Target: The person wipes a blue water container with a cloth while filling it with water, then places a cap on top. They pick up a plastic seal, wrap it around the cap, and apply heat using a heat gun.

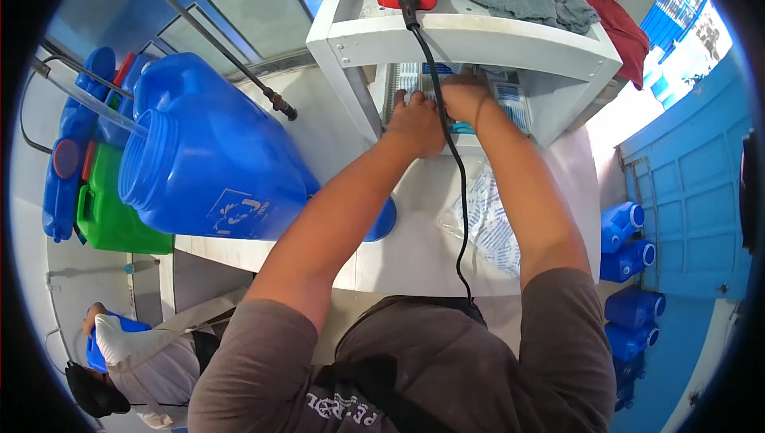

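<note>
Left hand (417,125) and right hand (465,98): upper centre of frame, fingers bent over the white, ribbed tray (390,89); grip cannot be determined. Blue-and-white printed packets (511,94) lie inside, beneath the white, slab-sided shelf (470,41).

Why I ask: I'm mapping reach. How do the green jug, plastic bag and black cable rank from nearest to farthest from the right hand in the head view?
1. Black cable, just left of the right hand.
2. Plastic bag, below it in view.
3. Green jug, far left.
</note>
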The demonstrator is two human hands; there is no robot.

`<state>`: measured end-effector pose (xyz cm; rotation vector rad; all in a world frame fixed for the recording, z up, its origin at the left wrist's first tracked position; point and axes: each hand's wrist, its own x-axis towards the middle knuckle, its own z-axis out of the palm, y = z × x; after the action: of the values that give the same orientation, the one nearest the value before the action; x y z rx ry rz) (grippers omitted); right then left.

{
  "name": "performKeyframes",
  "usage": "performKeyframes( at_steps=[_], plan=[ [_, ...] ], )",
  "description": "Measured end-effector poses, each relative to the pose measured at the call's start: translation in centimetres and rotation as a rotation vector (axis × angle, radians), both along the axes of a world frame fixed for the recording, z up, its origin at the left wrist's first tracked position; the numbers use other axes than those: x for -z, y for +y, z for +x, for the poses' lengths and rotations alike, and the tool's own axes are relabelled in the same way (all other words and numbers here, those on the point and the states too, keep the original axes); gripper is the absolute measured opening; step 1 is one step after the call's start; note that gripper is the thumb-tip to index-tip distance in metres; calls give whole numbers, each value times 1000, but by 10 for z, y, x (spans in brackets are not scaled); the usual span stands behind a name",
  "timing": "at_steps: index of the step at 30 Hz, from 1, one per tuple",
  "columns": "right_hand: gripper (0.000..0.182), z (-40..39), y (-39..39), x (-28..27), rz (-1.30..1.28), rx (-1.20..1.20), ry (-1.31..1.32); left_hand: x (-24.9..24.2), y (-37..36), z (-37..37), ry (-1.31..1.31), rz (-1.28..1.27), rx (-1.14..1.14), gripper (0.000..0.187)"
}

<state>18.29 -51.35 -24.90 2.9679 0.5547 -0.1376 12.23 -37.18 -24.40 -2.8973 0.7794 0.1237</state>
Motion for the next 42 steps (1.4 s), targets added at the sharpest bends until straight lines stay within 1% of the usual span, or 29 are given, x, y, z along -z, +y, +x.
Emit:
performKeyframes(
  at_steps=[4, 6, 7, 8, 10, 11, 12, 13, 14, 15, 16, 18, 19, 21, 23, 24, 25, 26, 28, 29, 30, 32, 35, 36, 37, 38, 39, 41, 42],
  plan=[
    [29, -15, -6, -2, 79, 2, -112, -5, 0, 6, 68, -49, 3, 46],
    [23, -18, -14, -6, 379, -22, -94, 0, 2, 6, 23, -79, -27, 43],
    [18, -15, -28, 11, 645, -73, -279, 2, 4, 7, -18, -83, -5, 38],
    [18, -27, -39, 2, 640, -67, -276, 3, 5, 10, -13, -87, 0, 38],
    [17, -74, -59, -32, 905, 152, -71, 11, 9, 10, -80, -191, 7, 34],
    [19, -92, -76, -34, 889, 113, -32, 8, 12, -1, -166, -346, -10, 29],
    [22, -112, -92, -34, 874, 76, 12, 6, 15, -10, -148, -347, -11, 29],
    [22, -130, -104, -36, 873, 87, 26, 3, 17, -19, -214, -496, 26, 30],
    [24, -148, -113, -38, 753, 89, 212, 1, 17, -29, -279, -644, 60, 30],
    [27, -160, -122, -37, 630, 86, 387, -2, 15, -44, -185, -678, 55, 30],
    [27, -169, -128, -24, 633, 92, 395, 5, 11, -58, -175, -676, 55, 30],
    [31, -183, -132, 3, 567, -38, 272, 26, -3, -85, 178, -973, 170, 35],
    [31, -185, -133, 4, 558, -69, 330, 35, -13, -95, 176, -972, 173, 35],
    [30, -186, -133, 9, 514, -131, 299, 50, -34, -113, 394, -1112, 207, 43],
    [28, -184, -132, 7, 470, -189, 265, 51, -47, -125, 488, -1115, 161, 46],
    [28, -183, -130, 2, 503, -108, 377, 49, -50, -130, 581, -1118, 110, 50],
    [28, -181, -130, -1, 536, -26, 487, 47, -52, -133, 590, -1067, 81, 51],
    [28, -179, -133, 1, 539, -24, 482, 49, -52, -133, 589, -1063, 86, 51],
    [28, -175, -141, 6, 771, 3, 376, 52, -54, -131, 527, -875, 6, 52],
    [36, -175, -142, 0, 777, -10, 458, 49, -55, -132, 516, -840, -41, 52],
    [36, -174, -141, -5, 777, -9, 454, 51, -55, -132, 513, -840, -37, 52],
    [49, -171, -136, -15, 508, -59, 611, 57, -56, -132, 552, -1082, 31, 53],
    [56, -160, -135, -7, 372, -139, 562, 65, -56, -137, 494, -1161, 26, 52],
    [56, -159, -137, -8, 371, -141, 561, 67, -56, -138, 465, -1227, 25, 51],
    [54, -158, -140, -11, 473, -91, 572, 68, -54, -137, 462, -1228, 24, 51],
    [52, -159, -140, -16, 572, -43, 584, 62, -50, -137, 559, -1157, -37, 50],
    [52, -159, -139, -20, 568, -50, 586, 57, -48, -138, 653, -1086, -101, 49],
    [53, -162, -133, -25, 698, -9, 825, 62, -48, -138, 636, -1144, -75, 47],
    [53, -161, -129, -24, 699, -11, 826, 66, -49, -138, 623, -1197, -41, 46]
  ],
)
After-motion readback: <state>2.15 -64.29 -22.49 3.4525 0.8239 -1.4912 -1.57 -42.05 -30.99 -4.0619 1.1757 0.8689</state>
